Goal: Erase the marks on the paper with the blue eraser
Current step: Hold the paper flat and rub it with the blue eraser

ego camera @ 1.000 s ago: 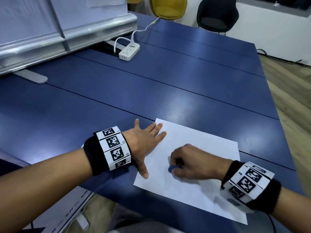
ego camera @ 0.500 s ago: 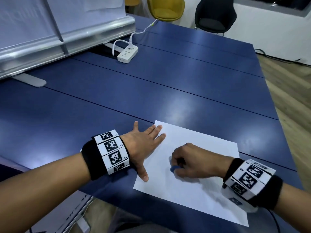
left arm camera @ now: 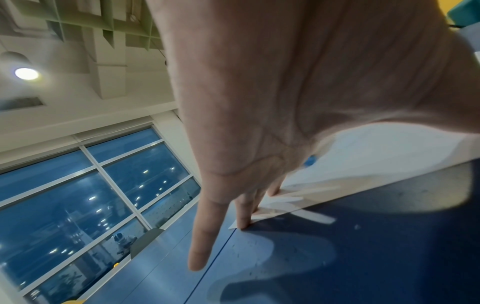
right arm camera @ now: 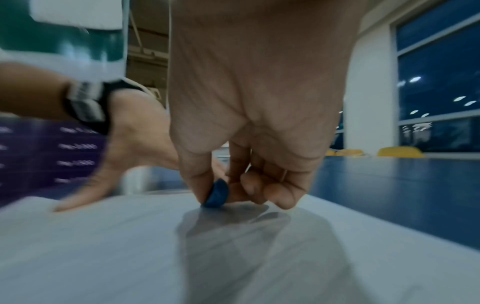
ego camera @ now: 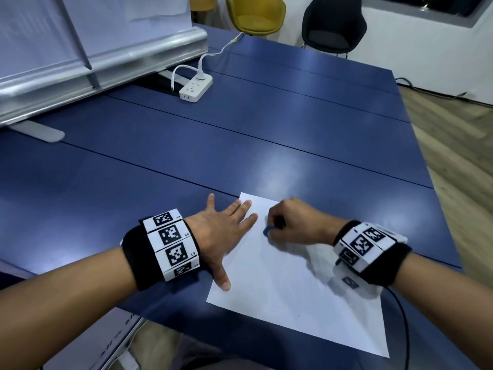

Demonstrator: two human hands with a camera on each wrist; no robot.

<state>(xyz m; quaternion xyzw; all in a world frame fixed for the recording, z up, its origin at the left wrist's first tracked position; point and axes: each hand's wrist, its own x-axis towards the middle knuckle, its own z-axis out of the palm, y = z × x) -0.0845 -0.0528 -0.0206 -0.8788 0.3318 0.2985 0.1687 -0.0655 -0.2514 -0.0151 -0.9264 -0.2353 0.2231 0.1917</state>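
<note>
A white sheet of paper [ego camera: 293,289] lies on the blue table [ego camera: 240,145] near its front edge. My right hand [ego camera: 290,222] pinches a small blue eraser [ego camera: 266,231] between thumb and forefinger and presses it on the paper's upper left part; the right wrist view shows the eraser [right arm camera: 217,194] touching the sheet [right arm camera: 130,246]. My left hand [ego camera: 226,231] lies flat with straight fingers on the sheet's left edge, thumb stretched toward me. In the left wrist view its fingers [left arm camera: 244,218] press the paper's corner, and the eraser [left arm camera: 310,160] shows beyond. No marks are visible on the paper.
A white power strip [ego camera: 196,88] with a cable lies at the table's far left, beside a silver banner base [ego camera: 106,65]. A yellow chair [ego camera: 256,14] and a black chair [ego camera: 333,25] stand behind the table. Wooden floor lies to the right.
My right hand has slid the eraser up the sheet toward its far left corner, closer to the left fingertips. The left hand stays flat on the paper's edge.
</note>
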